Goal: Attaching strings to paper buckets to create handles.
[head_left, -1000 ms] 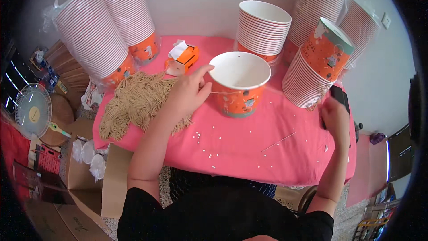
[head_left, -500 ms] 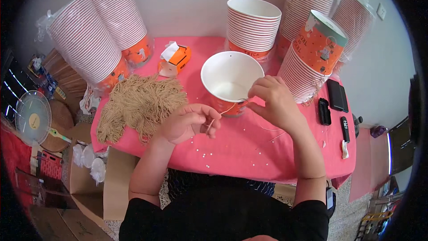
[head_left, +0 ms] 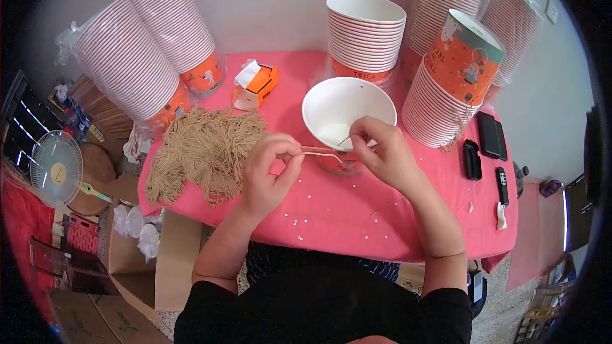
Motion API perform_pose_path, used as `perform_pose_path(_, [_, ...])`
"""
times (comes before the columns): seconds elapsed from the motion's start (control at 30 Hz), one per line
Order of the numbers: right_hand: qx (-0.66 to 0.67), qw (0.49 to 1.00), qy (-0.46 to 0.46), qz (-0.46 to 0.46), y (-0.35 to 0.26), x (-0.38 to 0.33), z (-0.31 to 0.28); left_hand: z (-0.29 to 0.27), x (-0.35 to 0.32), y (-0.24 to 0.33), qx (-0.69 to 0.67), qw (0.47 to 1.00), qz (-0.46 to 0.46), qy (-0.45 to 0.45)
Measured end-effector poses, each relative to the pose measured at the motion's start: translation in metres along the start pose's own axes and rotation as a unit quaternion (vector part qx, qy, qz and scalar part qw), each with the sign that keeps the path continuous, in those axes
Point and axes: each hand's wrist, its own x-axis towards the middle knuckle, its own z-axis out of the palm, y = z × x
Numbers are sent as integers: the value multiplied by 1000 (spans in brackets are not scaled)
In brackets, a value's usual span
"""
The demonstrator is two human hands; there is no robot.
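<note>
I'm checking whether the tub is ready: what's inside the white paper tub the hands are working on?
The paper tub looks empty: bare white walls, the string at its rim. The right hand covers part of the near rim.

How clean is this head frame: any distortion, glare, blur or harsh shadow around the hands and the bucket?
Head view: strong fisheye bend, with a black vignette at the corners and the stacked paper buckets leaning outward. Light is soft and even, with no glare on the white bucket and only faint shadows on the pink tablecloth. Left hand, right hand and the tan string look sharp; the rim is softer.
</note>
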Motion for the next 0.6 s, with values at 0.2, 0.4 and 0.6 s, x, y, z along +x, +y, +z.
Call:
perform_pose_path(0.2, [112,992,27,58,4,2,6,3,-6,-8,-399,893,-186,-92])
perform_pose_path(0.4, [219,971,2,94,-1,2,4,2,-6,-6,-409,889,-181,-100])
perform_pose_path(0.6, [217,972,-70,56,-7,-1,4,9,9,11,-188,966,-178,-10])
